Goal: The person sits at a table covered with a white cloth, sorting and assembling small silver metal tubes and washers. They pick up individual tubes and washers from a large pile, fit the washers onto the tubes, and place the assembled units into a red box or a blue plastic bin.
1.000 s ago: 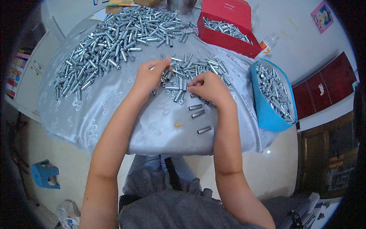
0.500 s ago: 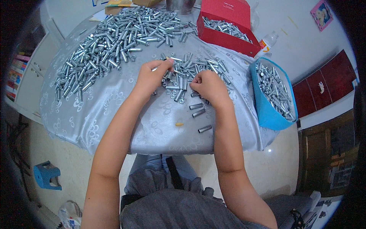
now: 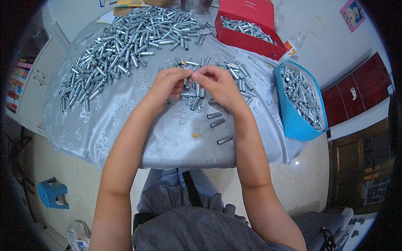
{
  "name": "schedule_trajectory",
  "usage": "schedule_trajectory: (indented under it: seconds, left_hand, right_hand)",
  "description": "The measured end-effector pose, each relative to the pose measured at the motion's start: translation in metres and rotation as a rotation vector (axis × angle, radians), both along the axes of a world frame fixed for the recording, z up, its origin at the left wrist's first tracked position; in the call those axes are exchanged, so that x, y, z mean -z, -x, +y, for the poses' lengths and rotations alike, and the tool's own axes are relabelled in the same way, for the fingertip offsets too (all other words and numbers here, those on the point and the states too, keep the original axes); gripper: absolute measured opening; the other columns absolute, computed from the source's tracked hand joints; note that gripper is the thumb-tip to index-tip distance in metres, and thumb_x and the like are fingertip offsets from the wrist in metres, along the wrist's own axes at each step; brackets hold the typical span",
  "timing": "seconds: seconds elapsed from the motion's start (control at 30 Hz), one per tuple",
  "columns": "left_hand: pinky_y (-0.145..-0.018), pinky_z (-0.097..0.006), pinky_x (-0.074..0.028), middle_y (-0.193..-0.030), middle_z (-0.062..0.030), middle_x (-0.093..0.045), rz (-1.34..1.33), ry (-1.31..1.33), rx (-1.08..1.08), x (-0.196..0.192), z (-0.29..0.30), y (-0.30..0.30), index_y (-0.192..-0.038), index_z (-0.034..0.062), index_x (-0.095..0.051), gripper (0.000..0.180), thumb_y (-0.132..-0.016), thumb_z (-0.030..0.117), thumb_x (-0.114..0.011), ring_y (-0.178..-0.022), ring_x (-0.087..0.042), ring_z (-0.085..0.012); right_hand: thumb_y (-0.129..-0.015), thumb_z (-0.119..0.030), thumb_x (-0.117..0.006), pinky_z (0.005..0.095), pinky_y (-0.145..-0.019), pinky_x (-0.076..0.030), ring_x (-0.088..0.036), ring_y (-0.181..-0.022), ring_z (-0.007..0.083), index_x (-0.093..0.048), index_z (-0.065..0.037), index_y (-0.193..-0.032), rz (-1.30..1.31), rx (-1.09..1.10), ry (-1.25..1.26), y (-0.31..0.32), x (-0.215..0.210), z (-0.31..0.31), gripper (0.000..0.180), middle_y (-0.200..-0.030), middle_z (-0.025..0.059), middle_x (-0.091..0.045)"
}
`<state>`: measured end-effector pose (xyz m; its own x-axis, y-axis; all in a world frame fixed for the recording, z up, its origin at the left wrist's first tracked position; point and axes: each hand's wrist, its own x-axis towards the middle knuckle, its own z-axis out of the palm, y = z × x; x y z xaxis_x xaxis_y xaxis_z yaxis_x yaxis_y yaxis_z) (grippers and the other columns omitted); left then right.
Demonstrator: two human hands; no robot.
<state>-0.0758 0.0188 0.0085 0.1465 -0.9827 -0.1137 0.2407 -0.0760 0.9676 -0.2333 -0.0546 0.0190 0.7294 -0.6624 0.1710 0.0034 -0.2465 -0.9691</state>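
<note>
We are bringing our left hand (image 3: 167, 83) and right hand (image 3: 215, 83) together over the small scatter of metal sleeves (image 3: 197, 98) in the middle of the surface (image 3: 125, 121). The fingertips of both hands are meeting at one point, pinched around something small, but what we are gripping is hidden between them and too small to make out. Three loose sleeves (image 3: 217, 124) are lying apart just below our right wrist, and a tiny yellowish piece (image 3: 196, 135) is resting near them; its kind is unclear. A big heap of sleeves (image 3: 125, 50) is spreading across the far left. The red box (image 3: 247, 29) and the blue bin (image 3: 299, 100) are both holding more metal parts, the box's far edge being cut off by the frame. A blue stool (image 3: 52, 193) is standing on the floor.
</note>
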Motion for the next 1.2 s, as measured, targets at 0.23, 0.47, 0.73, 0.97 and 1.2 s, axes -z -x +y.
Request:
schedule_trajectory:
  seconds: [0.23, 0.47, 0.73, 0.97, 1.2]
  left_hand:
    - [-0.043, -0.022, -0.016, -0.052, 0.0097, -0.026, 0.072, -0.01, 0.105, -0.002, 0.001, -0.004, -0.075, 0.0062, -0.057, 0.027, -0.085, 0.032, -0.056, -0.044, -0.022, -0.0032]
    - [-0.043, -0.023, -0.015, -0.053, 0.0099, -0.025, 0.093, 0.001, 0.162, -0.001, 0.001, -0.004, -0.081, 0.0045, -0.057, 0.029, -0.087, 0.032, -0.054, -0.044, -0.02, -0.0036]
    - [-0.042, -0.021, -0.019, -0.055, 0.0092, -0.028, 0.076, 0.002, 0.074, -0.005, 0.003, 0.0, -0.078, 0.0099, -0.054, 0.024, -0.086, 0.032, -0.058, -0.046, -0.024, -0.0035]
    - [-0.042, -0.021, -0.02, -0.055, 0.0085, -0.028, 0.22, -0.04, -0.081, -0.003, -0.001, -0.01, -0.076, 0.0086, -0.052, 0.022, -0.085, 0.027, -0.058, -0.046, -0.025, -0.0035]
    - [-0.042, -0.021, -0.021, -0.054, 0.009, -0.031, 0.179, -0.008, -0.144, -0.003, -0.001, -0.011, -0.076, 0.006, -0.055, 0.023, -0.083, 0.028, -0.06, -0.045, -0.027, -0.0025]
  right_hand:
    - [-0.086, -0.013, -0.06, 0.022, -0.075, -0.045, -0.058, -0.081, 0.0093, -0.061, 0.001, -0.092, -0.087, -0.017, -0.043, -0.001, 0.001, -0.002, 0.016, -0.086, 0.0055, -0.064]
    - [-0.082, -0.01, -0.064, 0.0218, -0.068, -0.048, -0.062, -0.075, 0.0112, -0.064, 0.003, -0.091, -0.164, 0.048, -0.023, -0.003, 0.004, -0.001, 0.016, -0.083, 0.0078, -0.066]
    - [-0.08, -0.016, -0.066, 0.0239, -0.066, -0.046, -0.057, -0.074, 0.01, -0.066, 0.0, -0.094, -0.139, 0.128, 0.087, -0.008, 0.01, 0.0, 0.02, -0.083, 0.0051, -0.064]
    - [-0.071, -0.025, -0.069, 0.036, -0.068, -0.047, -0.058, -0.073, 0.0263, -0.07, -0.011, -0.085, 0.302, 0.337, 0.763, 0.004, 0.011, -0.002, 0.02, -0.078, 0.0116, -0.057]
    - [-0.074, -0.022, -0.067, 0.036, -0.07, -0.045, -0.057, -0.077, 0.0275, -0.071, -0.016, -0.089, 0.611, 0.231, 0.778, 0.001, 0.007, 0.007, 0.017, -0.079, 0.0112, -0.056]
